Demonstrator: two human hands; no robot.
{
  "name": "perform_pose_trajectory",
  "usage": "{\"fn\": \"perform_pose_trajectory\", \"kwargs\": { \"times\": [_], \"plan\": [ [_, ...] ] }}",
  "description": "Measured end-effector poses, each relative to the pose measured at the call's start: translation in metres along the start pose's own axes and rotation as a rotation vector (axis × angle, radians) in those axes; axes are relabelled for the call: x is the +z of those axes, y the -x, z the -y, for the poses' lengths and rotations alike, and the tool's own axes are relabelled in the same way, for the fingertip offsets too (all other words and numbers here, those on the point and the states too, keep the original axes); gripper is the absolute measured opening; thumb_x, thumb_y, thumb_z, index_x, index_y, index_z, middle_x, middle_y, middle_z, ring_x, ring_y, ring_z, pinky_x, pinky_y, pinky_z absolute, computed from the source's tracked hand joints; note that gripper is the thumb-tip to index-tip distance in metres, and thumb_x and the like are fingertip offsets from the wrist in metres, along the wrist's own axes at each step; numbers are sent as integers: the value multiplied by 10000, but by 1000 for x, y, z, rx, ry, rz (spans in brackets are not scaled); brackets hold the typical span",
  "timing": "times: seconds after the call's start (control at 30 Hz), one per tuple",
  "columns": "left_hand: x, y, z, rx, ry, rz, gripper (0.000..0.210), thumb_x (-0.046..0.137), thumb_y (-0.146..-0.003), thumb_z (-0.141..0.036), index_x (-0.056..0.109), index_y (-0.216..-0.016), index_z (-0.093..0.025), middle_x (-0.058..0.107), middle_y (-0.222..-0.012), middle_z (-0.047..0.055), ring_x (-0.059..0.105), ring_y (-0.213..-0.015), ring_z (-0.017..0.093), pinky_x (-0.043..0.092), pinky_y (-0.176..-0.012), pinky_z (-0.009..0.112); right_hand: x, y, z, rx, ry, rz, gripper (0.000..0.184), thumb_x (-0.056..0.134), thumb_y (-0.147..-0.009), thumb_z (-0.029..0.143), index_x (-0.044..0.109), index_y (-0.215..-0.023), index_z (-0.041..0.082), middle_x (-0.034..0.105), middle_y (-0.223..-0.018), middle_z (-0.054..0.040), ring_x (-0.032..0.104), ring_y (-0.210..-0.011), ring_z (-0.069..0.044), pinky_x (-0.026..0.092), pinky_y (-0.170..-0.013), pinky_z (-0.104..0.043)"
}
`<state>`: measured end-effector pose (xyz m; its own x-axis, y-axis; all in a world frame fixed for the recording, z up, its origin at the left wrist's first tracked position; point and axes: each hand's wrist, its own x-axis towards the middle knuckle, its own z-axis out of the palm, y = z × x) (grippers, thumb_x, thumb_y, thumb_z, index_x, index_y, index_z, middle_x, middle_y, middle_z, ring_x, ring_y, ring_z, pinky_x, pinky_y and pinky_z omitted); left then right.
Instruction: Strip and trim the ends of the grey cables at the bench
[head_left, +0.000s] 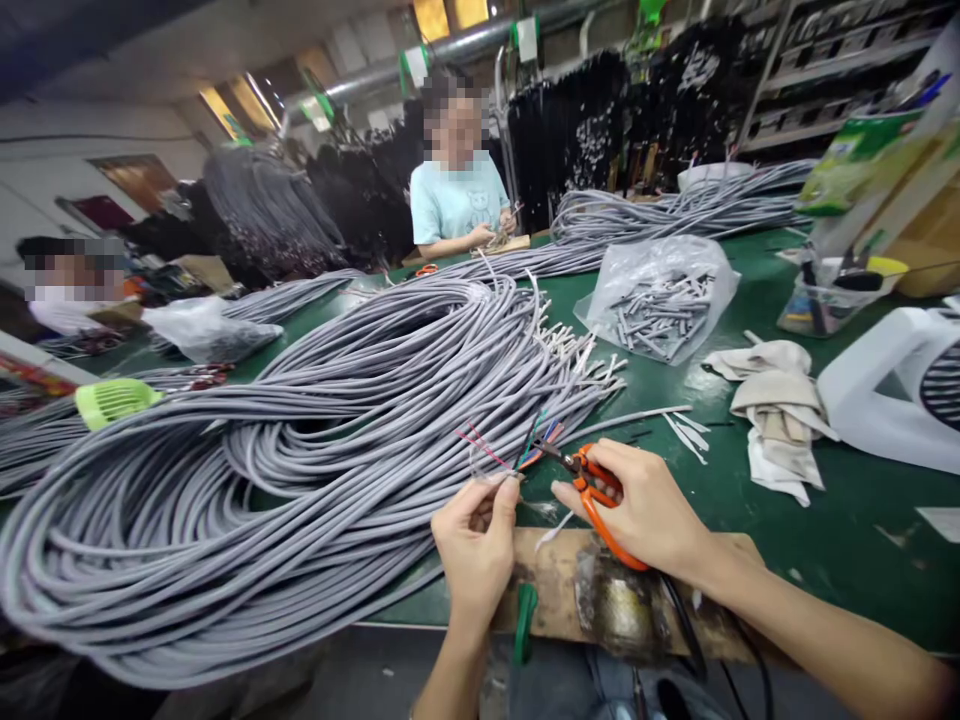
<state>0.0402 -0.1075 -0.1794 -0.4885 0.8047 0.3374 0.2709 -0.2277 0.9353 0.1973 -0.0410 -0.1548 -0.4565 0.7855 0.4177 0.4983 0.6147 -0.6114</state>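
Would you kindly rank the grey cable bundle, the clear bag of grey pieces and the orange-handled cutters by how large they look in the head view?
1. Grey cable bundle
2. Clear bag of grey pieces
3. Orange-handled cutters

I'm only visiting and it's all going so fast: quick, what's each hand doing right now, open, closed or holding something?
Left hand: closed, pinching the base of some coloured wires.
Right hand: closed on orange-handled pliers.
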Motion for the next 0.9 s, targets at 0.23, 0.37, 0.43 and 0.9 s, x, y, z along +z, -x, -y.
{"fn": "perform_pose_trajectory", "kwargs": {
  "times": [0.23,0.37,0.43,0.9],
  "plan": [
    [2,1,-2,91,-64,14,93,636,-743,-218,684,-757,-140,647,-695,40,616,-640,149,508,-585,225,3,2,-2,-40,63,74,275,579,-773,377,439,-634,185,483,-644,7,436,-561,-108,319,-530,-225],
    [1,1,0,180,-96,34,103,626,-744,-159,688,-826,-165,662,-788,55,622,-741,165,506,-676,261,5,4,-3,-24,68,142,301,556,-790,401,444,-616,184,473,-618,10,428,-544,-107,315,-527,-230],
    [1,1,0,237,-108,21,124,633,-733,-133,690,-835,-175,662,-779,49,611,-721,156,498,-654,256,6,5,-3,-29,58,166,318,549,-794,403,432,-595,185,460,-594,14,416,-529,-104,309,-517,-230],
    [1,2,-8,304,-160,-14,89,643,-723,-146,693,-794,-165,634,-639,13,542,-559,108,434,-522,209,10,10,-2,-181,306,178,134,474,-806,212,516,-688,166,498,-662,-19,474,-598,-134,333,-574,-248]
  ]
}}
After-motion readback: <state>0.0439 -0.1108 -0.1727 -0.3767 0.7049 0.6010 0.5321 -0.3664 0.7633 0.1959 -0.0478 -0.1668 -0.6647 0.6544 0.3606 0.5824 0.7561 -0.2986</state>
